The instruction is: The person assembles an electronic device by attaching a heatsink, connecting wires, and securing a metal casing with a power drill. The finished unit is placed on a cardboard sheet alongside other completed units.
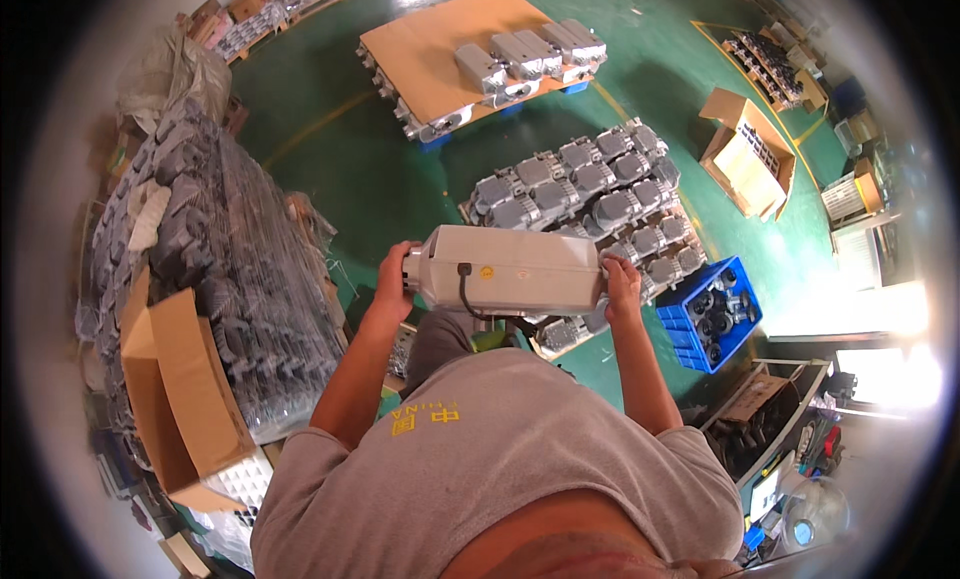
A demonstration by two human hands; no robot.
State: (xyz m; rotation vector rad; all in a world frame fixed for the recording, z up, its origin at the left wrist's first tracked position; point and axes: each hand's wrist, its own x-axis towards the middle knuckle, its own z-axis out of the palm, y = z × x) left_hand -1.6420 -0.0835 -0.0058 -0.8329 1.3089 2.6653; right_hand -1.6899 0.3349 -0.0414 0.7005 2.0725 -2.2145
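Between my two hands I hold a long grey boxy heater unit [540,271], level and crosswise in front of my body. A short black cable hangs from its near side, and a small round yellow sticker marks its casing. My left hand [393,282] grips the dark round end at the left. At the opposite end, my right hand [622,282] is closed on the narrower right edge. Some of the fingers on both hands are hidden by the casing.
Beyond the unit, rows of grey metal castings [585,184] stand on a pallet. Farther off, several similar units rest on a cardboard-topped stack [440,54]. Wrapped castings [250,269] and an open carton [185,389] are at left; a blue crate [682,331] of black parts is at right.
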